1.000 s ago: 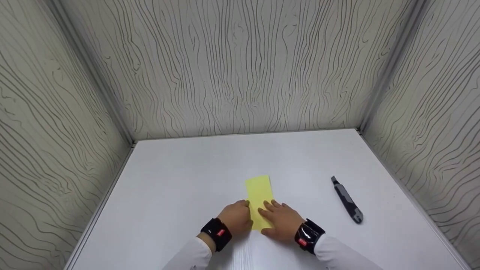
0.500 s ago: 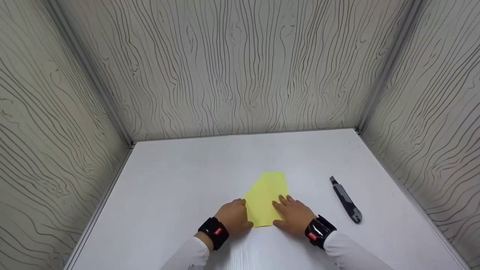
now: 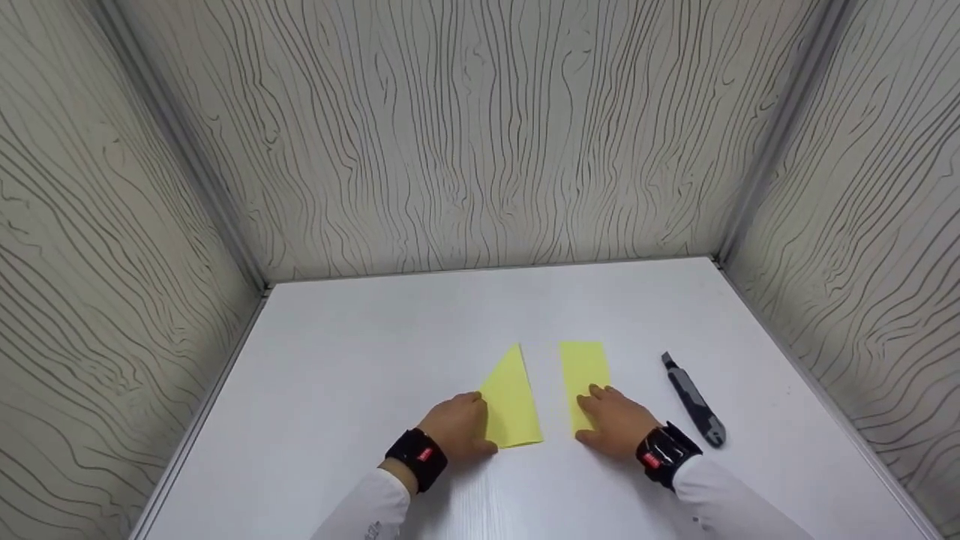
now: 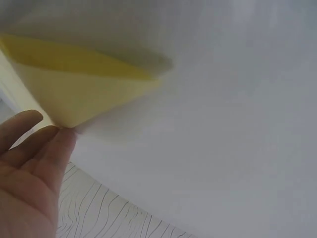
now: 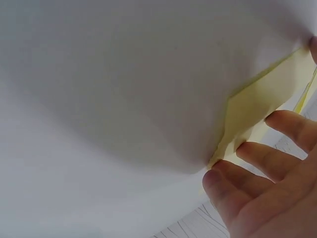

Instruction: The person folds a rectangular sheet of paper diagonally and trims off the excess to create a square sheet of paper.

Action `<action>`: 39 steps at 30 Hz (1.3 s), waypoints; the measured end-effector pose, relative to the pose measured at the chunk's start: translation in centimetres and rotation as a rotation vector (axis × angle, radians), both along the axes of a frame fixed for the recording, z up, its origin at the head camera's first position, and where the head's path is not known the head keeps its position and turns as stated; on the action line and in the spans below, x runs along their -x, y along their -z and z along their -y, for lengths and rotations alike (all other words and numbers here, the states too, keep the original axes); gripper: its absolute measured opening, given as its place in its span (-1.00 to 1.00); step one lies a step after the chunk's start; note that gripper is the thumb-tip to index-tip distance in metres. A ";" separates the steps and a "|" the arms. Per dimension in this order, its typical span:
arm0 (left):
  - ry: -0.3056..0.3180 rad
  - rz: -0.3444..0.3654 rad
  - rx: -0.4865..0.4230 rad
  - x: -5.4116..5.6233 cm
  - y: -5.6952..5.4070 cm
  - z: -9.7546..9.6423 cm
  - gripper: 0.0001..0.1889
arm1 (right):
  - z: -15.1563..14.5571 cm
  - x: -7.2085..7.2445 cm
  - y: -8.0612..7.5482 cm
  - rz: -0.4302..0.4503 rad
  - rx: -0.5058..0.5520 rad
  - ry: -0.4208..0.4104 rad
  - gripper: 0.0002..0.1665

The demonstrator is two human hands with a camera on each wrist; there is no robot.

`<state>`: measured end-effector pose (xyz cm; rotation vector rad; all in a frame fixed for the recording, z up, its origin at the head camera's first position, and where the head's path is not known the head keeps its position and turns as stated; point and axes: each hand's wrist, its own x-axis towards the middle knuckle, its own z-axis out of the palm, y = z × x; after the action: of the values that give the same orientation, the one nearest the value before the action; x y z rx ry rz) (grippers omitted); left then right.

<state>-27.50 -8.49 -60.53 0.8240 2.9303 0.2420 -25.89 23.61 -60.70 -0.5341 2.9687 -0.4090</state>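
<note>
A folded piece of yellow paper (image 3: 512, 405) with a slanted left edge and a pointed top lies on the white table. My left hand (image 3: 457, 430) holds its left edge, fingers at the side and thumb by the lower corner. In the left wrist view, the fingertips of the left hand (image 4: 34, 163) meet the paper's (image 4: 94, 91) edge, and its fold gapes slightly. To the right, a narrow yellow paper strip (image 3: 583, 365) lies apart from it. My right hand (image 3: 619, 424) rests spread fingers on this strip's right side and lower part, which they partly cover.
A black and grey utility knife (image 3: 694, 401) lies on the white table (image 3: 360, 360), right of the right hand. Wood-patterned panels (image 3: 480, 135) enclose the table at the back and both sides.
The strip, first lying over the other paper, has slid right under my right hand and come apart from it. My left hand has shifted slightly left with the slanted piece.
</note>
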 end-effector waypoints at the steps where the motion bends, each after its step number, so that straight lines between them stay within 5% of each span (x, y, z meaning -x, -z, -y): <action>1: 0.004 0.008 0.002 0.0 -0.1 0.0 -0.50 | -0.2 0.0 0.1 -0.008 0.007 0.001 -0.21; 8: 0.044 0.032 0.033 0.0 -0.9 0.4 -0.35 | -1.0 0.0 0.2 -0.034 0.027 -0.008 -0.20; 15: 0.018 0.074 0.013 0.0 -1.5 0.7 -0.40 | -1.3 -0.3 0.1 -0.063 0.038 -0.047 -0.22; 28: 0.031 0.047 -0.016 0.5 -1.4 0.3 -0.72 | -0.2 -0.4 -1.0 -0.055 0.014 -0.007 -0.32; 39: 0.033 -0.012 -0.061 -0.1 -1.0 -1.0 -0.83 | 2.9 0.3 -1.9 0.023 0.288 0.082 -0.55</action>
<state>-27.38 -7.44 -59.54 0.8842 2.9309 0.3264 -26.15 20.71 -58.77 -0.4295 2.9327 -0.8534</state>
